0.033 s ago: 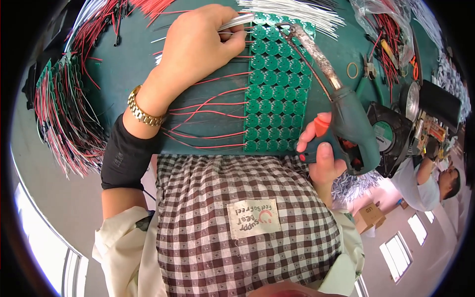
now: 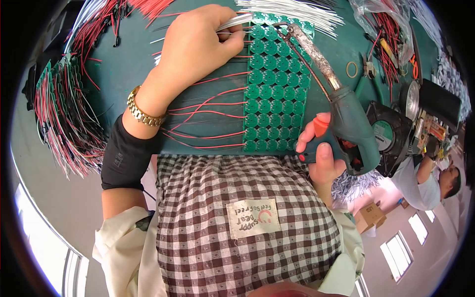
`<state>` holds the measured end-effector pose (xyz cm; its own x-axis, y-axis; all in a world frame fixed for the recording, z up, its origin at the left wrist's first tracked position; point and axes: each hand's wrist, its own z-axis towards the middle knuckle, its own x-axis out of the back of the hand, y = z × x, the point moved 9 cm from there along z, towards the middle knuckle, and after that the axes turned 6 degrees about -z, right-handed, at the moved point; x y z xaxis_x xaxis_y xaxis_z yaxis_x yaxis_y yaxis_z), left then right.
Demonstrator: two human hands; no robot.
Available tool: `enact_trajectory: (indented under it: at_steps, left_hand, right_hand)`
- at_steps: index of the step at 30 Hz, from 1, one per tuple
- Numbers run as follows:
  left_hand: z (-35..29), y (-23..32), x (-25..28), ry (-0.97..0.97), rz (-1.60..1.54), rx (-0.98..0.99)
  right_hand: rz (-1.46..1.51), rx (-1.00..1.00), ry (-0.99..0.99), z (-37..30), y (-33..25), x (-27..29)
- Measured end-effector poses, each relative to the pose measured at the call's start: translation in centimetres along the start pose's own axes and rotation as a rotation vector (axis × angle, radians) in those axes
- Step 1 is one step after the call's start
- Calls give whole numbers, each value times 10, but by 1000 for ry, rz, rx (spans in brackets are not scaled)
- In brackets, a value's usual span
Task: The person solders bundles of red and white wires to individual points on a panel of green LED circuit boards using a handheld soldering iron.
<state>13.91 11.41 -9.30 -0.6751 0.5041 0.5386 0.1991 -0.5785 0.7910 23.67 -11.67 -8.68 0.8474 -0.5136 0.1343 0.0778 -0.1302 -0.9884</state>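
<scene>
A panel of small round green circuit boards (image 2: 269, 91) lies before me in several rows. Red and dark wires (image 2: 217, 116) run leftward from its left edge. My left hand (image 2: 203, 39) pinches a bundle of white wires (image 2: 238, 21) between thumb and fingers, their ends at the panel's upper left. Gripped in my right hand (image 2: 320, 151) is a dark green soldering gun (image 2: 352, 121) with an orange trigger. Its stained metal barrel angles up and left, and the bent tip is over the top rows of the panel. Whether the tip touches a board I cannot tell.
Loose white wires (image 2: 297, 15) lie behind the panel. Finished-looking wired boards (image 2: 64, 114) hang off the table's left side. Rightward are pliers (image 2: 369, 74), a rubber band (image 2: 351, 69), a black fan (image 2: 388, 131) and bagged red wires (image 2: 388, 39). Another person (image 2: 423, 185) sits farther right.
</scene>
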Motion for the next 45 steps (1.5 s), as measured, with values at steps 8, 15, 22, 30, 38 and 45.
enact_trajectory:
  at_steps: [8,15,22,30,38,45]
  left_hand:
    - [4,-5,2,2,-31,25]
    - [8,-11,1,-43,12,31]
    - [11,-4,36,-48,-19,-116]
    - [15,32,39,-150,35,-44]
    - [9,8,-5,-135,-215,-13]
    - [11,1,-10,-95,-147,39]
  right_hand:
    - [27,72,-40,2,-4,0]
    - [49,99,-81,-1,-3,-5]
    - [132,29,37,-5,4,10]
    - [190,88,28,-7,8,-11]
    - [130,96,-11,-9,5,-21]
    - [77,34,26,-13,4,-15]
